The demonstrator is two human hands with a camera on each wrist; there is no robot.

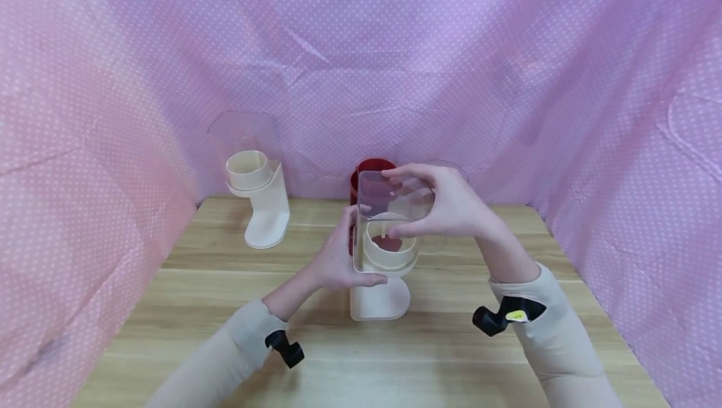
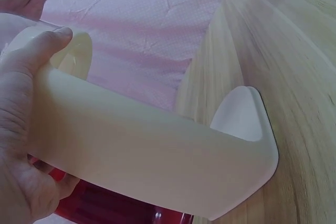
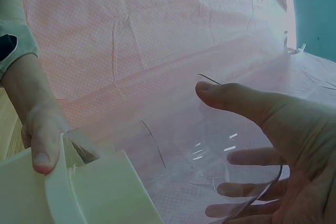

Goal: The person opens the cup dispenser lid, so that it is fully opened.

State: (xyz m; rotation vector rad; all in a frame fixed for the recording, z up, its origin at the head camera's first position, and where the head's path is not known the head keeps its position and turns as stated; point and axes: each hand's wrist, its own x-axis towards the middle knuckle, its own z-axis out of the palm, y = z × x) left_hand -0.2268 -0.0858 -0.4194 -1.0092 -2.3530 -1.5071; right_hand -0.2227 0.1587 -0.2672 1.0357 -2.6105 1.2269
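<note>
Right grip [image 1: 451,204] — spread wide — seemingly holds the clear container [image 1: 373,193]

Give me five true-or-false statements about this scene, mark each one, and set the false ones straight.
1. The left hand grips the near cream stand by its upper part. True.
2. The right hand holds the red cylinder. False: its fingers and thumb are around a clear plastic container.
3. The far cream stand stands upright on the wood-grain tabletop. True.
4. In the head view, the red cylinder is in front of the near cream stand. False: it is behind that stand.
5. The backdrop is plain green. False: it is pink to lilac with white dots.
</note>
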